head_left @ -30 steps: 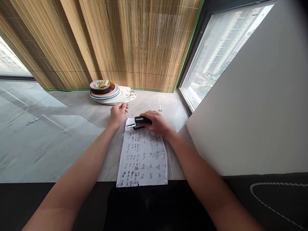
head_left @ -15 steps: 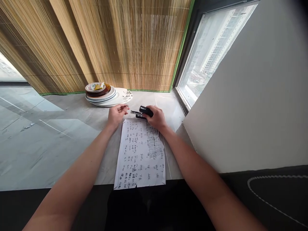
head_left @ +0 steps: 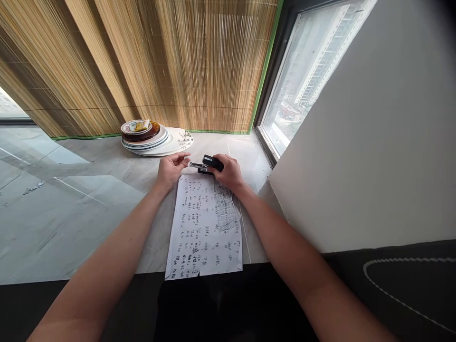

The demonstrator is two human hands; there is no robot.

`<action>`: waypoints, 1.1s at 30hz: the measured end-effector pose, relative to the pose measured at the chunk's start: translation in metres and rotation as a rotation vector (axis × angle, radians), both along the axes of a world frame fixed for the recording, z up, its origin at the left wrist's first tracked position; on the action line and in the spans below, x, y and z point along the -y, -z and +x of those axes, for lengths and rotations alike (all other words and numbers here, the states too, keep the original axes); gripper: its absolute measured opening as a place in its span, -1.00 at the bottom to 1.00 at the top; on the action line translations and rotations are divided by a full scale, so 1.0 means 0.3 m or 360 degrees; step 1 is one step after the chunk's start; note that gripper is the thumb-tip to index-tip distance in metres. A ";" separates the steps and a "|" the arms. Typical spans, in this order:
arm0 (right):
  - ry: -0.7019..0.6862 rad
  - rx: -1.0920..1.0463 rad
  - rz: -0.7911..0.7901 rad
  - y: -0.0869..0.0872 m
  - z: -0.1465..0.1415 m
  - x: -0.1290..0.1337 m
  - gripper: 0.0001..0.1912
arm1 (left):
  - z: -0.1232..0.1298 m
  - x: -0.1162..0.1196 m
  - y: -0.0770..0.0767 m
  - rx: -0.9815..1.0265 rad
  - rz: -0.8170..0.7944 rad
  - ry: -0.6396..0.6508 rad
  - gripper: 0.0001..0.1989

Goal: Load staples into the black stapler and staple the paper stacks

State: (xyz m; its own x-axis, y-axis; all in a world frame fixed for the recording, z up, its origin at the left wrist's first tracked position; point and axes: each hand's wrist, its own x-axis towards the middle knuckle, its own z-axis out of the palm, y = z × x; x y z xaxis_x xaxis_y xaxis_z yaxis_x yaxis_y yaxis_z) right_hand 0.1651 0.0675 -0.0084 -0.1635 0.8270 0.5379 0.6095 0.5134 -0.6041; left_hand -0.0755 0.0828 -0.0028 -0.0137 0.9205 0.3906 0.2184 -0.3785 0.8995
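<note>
A black stapler [head_left: 213,162] is gripped in my right hand [head_left: 229,172], with its top arm raised and the metal staple tray sticking out to the left. Close to the tray's tip, my left hand [head_left: 171,170] is pinched, thumb against fingers. Whatever lies between those fingertips is too small to make out. Below the hands lies a stack of white paper sheets [head_left: 203,223] covered in handwriting, reaching the counter's front edge. The stapler is just past the paper's far edge.
Stacked plates [head_left: 164,137] stand beyond my left hand, a small yellow-and-white packet [head_left: 141,125] on top. A bamboo blind [head_left: 185,66] hangs behind. To the right are a window [head_left: 306,71] and a pale wall [head_left: 377,142]. The marble counter [head_left: 71,213] extends left.
The whole view has shifted slightly, so everything sits a little further left. My left fingertips remain near the staple tray, and my right hand keeps its hold on the stapler.
</note>
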 end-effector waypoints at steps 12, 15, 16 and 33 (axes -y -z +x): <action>-0.0020 0.0030 0.0028 0.001 -0.002 -0.004 -0.74 | 0.019 0.026 -0.032 -0.0631 0.0196 0.0152 -0.55; -0.0019 0.0042 0.0030 0.003 -0.002 -0.005 -0.75 | 0.019 0.024 -0.029 -0.0670 0.0203 0.0183 -0.53; -0.0018 0.0044 0.0033 0.004 -0.002 -0.004 -0.75 | 0.019 0.024 -0.029 -0.0670 0.0208 0.0180 -0.53; -0.0073 -0.0140 0.0046 -0.012 0.063 -0.018 -0.69 | 0.001 0.075 -0.078 -0.0536 0.0328 0.0334 -0.74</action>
